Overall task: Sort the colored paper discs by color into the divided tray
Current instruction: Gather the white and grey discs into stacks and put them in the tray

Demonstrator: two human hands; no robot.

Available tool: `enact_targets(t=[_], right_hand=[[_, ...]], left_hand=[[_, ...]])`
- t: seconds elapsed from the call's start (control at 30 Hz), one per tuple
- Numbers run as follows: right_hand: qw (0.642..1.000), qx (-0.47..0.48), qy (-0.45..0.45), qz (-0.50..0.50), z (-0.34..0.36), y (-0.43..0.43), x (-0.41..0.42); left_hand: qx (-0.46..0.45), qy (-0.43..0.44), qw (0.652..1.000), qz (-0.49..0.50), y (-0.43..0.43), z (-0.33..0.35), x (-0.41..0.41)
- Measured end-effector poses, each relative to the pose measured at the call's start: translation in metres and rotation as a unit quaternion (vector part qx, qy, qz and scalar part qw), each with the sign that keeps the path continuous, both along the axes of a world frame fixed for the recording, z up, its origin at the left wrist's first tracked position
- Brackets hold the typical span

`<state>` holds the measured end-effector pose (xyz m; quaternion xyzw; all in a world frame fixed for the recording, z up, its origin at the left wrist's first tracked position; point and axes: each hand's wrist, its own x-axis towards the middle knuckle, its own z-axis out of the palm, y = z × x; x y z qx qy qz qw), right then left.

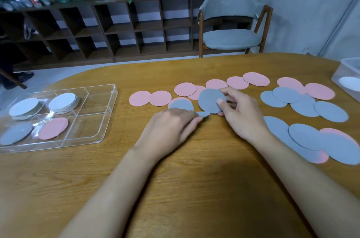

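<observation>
While the clear divided tray [91, 126] at 9 o'clock holds white discs [63, 101], one grey tray disc [16, 133] and one pink tray disc [52, 127] in separate compartments, the left hand [171, 126] at centre presses straight fingers on a grey disc [203, 114], the right hand [243, 113] pinches a grey disc stack [210, 101], loose pink discs [159, 98] at 12, loose grey discs [331, 111] at 3.

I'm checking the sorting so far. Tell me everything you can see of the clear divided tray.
The divided tray is clear plastic, rectangular with rounded corners and low walls, lying flat on the wooden table, left of the left hand and right hand, neither touching it. Clear dividers make what looks like six compartments. The far left and far middle hold white discs, the near left blue-grey discs, the near middle pink discs; the two right ones look empty.
</observation>
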<state>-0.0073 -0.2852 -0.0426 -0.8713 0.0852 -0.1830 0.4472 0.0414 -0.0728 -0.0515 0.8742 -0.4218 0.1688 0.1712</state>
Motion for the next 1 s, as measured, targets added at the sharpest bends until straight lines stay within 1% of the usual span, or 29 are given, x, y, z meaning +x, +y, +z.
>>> enact_targets(t=[0.1, 0.17, 0.23, 0.37, 0.47, 0.6, 0.73, 0.87, 0.93, 1.0], right_hand=[[0.999, 0.035, -0.002, 0.028, -0.003, 0.004, 0.002], [0.998, 0.047, 0.002, 0.041, -0.005, 0.005, 0.002], [0.997, 0.056, 0.006, 0.048, -0.005, 0.007, 0.002], [0.996, 0.044, 0.015, 0.073, -0.002, 0.011, -0.001], [0.995, 0.023, 0.03, 0.091, 0.0, 0.014, -0.003], [0.993, 0.025, 0.039, 0.11, 0.002, 0.018, -0.005], [0.992, -0.008, 0.023, 0.121, -0.002, 0.019, -0.006], [0.995, -0.035, 0.005, 0.088, -0.006, 0.015, -0.004], [0.997, -0.026, -0.012, 0.066, -0.008, 0.012, -0.002], [0.999, -0.024, -0.019, 0.043, -0.008, 0.01, -0.001]], left_hand=[[-0.083, 0.005, 0.997, -0.001, -0.001, 0.003, -0.002], [-0.141, 0.038, 0.989, -0.001, -0.002, 0.002, 0.0], [-0.174, 0.08, 0.982, 0.002, -0.003, 0.001, 0.001], [-0.24, 0.166, 0.955, 0.049, -0.005, -0.002, -0.001], [-0.281, 0.193, 0.936, 0.083, -0.006, -0.004, 0.002], [-0.287, 0.2, 0.931, 0.099, -0.006, -0.006, 0.006], [-0.281, 0.193, 0.935, 0.095, -0.005, -0.007, 0.006], [-0.198, 0.132, 0.966, 0.095, -0.001, -0.008, 0.012], [-0.162, 0.142, 0.972, 0.098, 0.002, -0.01, 0.013], [-0.14, 0.171, 0.969, 0.11, 0.003, -0.012, 0.014]])
